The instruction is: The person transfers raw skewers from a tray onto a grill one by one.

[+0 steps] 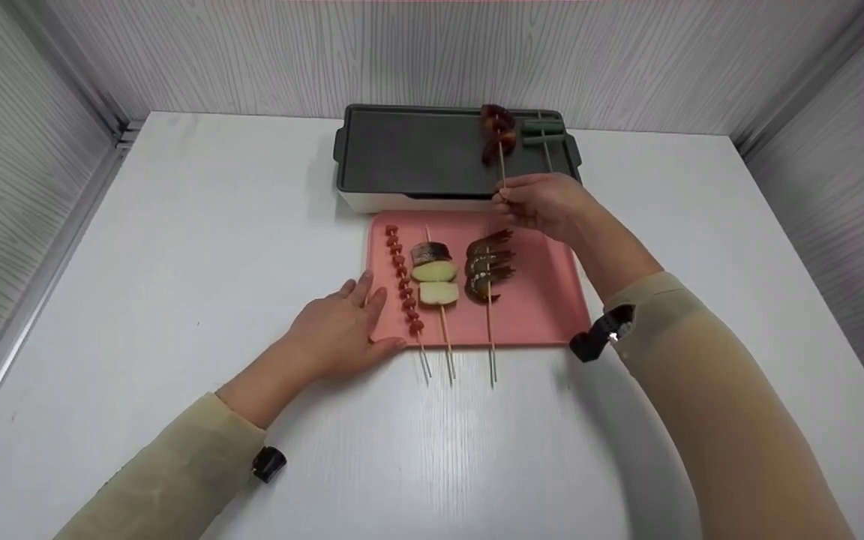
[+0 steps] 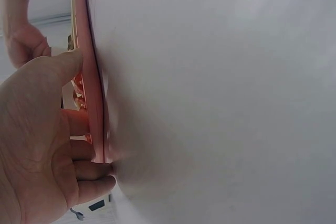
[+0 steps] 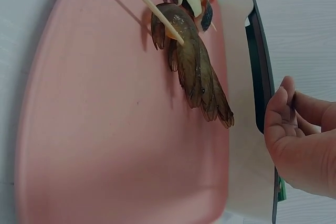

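In the head view my right hand pinches the wooden stick of a skewer of glossy reddish-brown pieces over the right half of the dark griddle. The right wrist view shows thumb and fingertips together beside the griddle's edge. My left hand touches the near left corner of the pink tray, fingers spread along its side, thumb at the front rim. On the tray lie a skewer of small red pieces, one of fish and pale slices, and a shrimp skewer.
A skewer of green pieces lies at the griddle's right end. The griddle sits on a white base right behind the tray. Stick ends poke past the tray's front rim onto the white table. Panelled walls border the table.
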Action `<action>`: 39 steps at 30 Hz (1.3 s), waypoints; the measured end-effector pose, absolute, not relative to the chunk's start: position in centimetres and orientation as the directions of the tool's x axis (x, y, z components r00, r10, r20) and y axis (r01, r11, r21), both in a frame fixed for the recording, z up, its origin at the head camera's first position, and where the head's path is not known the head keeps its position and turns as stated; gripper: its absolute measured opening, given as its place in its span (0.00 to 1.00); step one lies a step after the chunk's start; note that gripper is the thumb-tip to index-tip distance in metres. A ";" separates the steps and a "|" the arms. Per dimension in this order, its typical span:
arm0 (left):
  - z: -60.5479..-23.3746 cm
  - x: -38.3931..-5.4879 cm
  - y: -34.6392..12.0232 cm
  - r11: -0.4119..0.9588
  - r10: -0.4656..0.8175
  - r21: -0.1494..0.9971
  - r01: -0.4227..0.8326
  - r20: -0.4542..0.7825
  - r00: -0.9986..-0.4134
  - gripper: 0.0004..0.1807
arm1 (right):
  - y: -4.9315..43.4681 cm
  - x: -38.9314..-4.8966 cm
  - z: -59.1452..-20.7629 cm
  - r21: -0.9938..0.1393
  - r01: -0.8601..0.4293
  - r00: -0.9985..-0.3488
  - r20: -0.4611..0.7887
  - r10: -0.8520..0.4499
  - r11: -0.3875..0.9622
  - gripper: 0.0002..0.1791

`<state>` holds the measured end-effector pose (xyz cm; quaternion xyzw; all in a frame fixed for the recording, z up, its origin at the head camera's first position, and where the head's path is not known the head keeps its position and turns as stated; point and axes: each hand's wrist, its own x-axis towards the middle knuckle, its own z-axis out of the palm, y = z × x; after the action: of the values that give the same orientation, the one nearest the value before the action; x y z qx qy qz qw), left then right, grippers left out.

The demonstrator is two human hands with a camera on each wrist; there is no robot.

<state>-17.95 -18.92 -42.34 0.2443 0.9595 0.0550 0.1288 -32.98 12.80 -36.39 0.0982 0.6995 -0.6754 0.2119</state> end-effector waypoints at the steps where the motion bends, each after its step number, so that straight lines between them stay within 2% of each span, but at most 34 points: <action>1: -42.3 -18.0 -18.9 0.874 0.484 0.169 0.455 -0.222 -0.847 0.50 | 12.8 -32.9 -36.3 -0.905 0.419 -0.893 -0.425 -0.147 0.071 0.21; 19: -42.8 -18.9 -19.3 0.867 0.495 0.181 0.464 -0.214 -0.842 0.50 | 13.4 -32.0 -36.7 -0.909 0.403 -0.900 -0.415 -0.135 0.112 0.27; 25: -42.6 -19.2 -19.3 0.867 0.496 0.174 0.466 -0.219 -0.840 0.50 | 13.9 -30.9 -36.5 -0.906 0.404 -0.897 -0.420 -0.138 0.130 0.28; 34: -42.6 -19.5 -19.4 0.867 0.496 0.161 0.471 -0.204 -0.844 0.49 | 15.6 -29.1 -36.5 -0.905 0.392 -0.895 -0.417 -0.159 0.168 0.23; 39: -42.6 -19.5 -19.3 0.868 0.494 0.175 0.465 -0.201 -0.846 0.49 | 16.4 -27.5 -36.6 -0.905 0.402 -0.880 -0.423 -0.214 0.137 0.26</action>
<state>-19.55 -19.28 -42.56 0.2499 0.9589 0.0600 0.1204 -27.54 16.37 -36.58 0.0658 0.7161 -0.6538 0.2356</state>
